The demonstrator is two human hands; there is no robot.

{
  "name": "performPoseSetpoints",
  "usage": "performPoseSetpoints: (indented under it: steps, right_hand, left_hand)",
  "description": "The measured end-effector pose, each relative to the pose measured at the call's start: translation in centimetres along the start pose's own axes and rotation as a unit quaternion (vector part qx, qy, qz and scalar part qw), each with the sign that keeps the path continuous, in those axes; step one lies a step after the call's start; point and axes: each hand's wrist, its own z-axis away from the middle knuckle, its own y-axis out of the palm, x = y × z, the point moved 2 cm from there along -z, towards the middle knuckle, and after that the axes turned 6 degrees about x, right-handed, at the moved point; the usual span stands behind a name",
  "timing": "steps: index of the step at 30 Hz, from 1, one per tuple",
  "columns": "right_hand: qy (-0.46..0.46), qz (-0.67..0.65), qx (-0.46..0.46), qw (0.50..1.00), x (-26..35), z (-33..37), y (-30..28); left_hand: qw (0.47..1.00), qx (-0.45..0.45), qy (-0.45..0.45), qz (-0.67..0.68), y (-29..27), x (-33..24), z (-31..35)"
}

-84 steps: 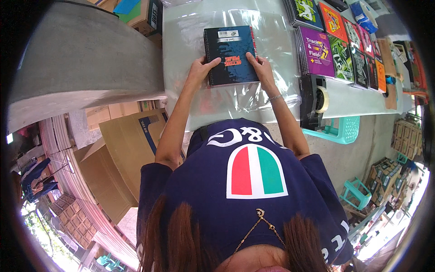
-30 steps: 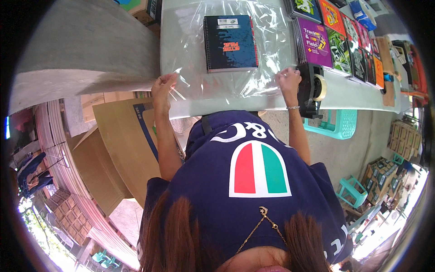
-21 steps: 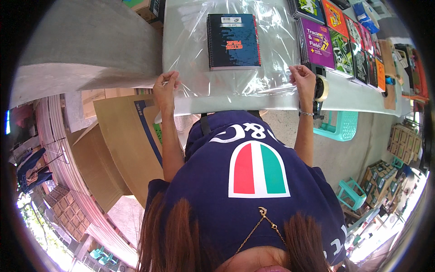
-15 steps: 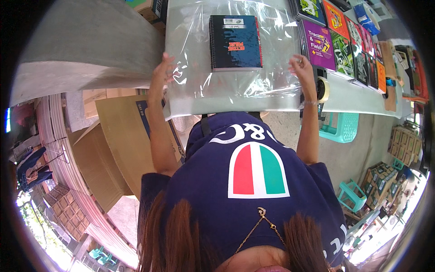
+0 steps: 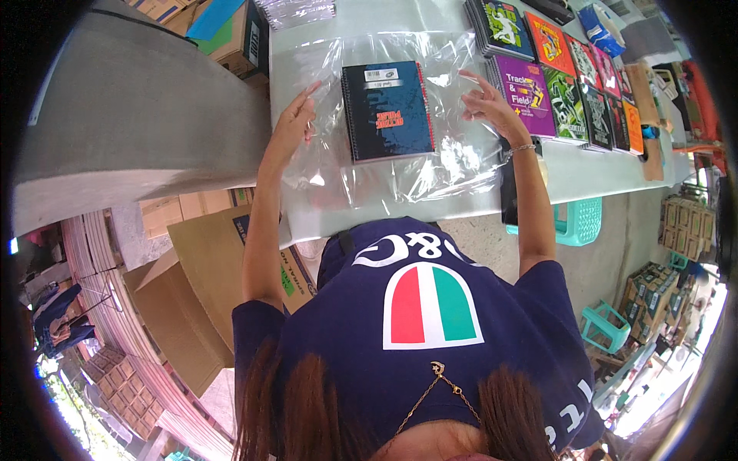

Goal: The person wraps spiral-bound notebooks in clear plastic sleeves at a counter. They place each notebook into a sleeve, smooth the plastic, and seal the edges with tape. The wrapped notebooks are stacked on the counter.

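Note:
A dark blue spiral notebook with red lettering and a white label lies on a sheet of clear plastic film. The film is spread over the pale table, wrinkled and shiny. My left hand is over the film's left part, fingers extended and apart, gripping nothing. To the notebook's right, my right hand is also open, with its fingers spread above the film. Neither hand touches the notebook. Whether the fingertips touch the film I cannot tell.
Stacks of colourful notebooks fill the table's right side. A grey pillar rises at the left, with cardboard boxes behind it. An open carton stands below left. A turquoise stool is beneath the table's right edge.
Both hands have moved forward, away from me, along the two sides of the notebook. The view has shifted, showing more of the table's far side. The notebook remains on the film.

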Motion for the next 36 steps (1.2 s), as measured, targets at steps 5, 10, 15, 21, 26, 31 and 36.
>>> performPoseSetpoints:
  steps: [5, 10, 15, 21, 26, 31, 36]
  right_hand:
    - [-0.026, 0.090, 0.010, 0.996, 0.1, -0.8, -0.4]
    - [-0.021, 0.085, -0.162, 0.983, 0.7, -0.9, 0.9]
    - [0.026, 0.245, -0.204, 0.948, -0.8, -0.7, 0.9]
    - [0.053, 0.369, -0.188, 0.908, -2.0, -0.8, -0.7]
    - [0.101, 0.007, 0.018, 0.995, -0.6, -1.3, 0.0]
    - [0.089, -0.042, 0.091, 0.991, 2.2, -2.1, 0.2]
    - [0.087, 0.004, 0.080, 0.993, 2.3, -2.7, 0.8]
  left_hand:
    - [0.995, -0.064, 0.010, -0.076, 0.2, -0.9, 0.1]
    - [0.990, -0.110, 0.022, -0.083, 0.1, -0.6, -0.1]
    - [0.989, -0.109, 0.023, -0.100, 0.4, -0.2, 0.2]
    - [0.979, -0.148, 0.003, -0.137, 0.4, 1.0, 0.0]
    - [0.981, -0.162, 0.011, -0.107, -0.1, 0.1, -0.4]
    - [0.993, -0.088, 0.043, -0.060, 1.5, -1.7, -1.0]
    - [0.924, -0.185, 0.028, -0.332, 2.5, -2.1, -1.4]
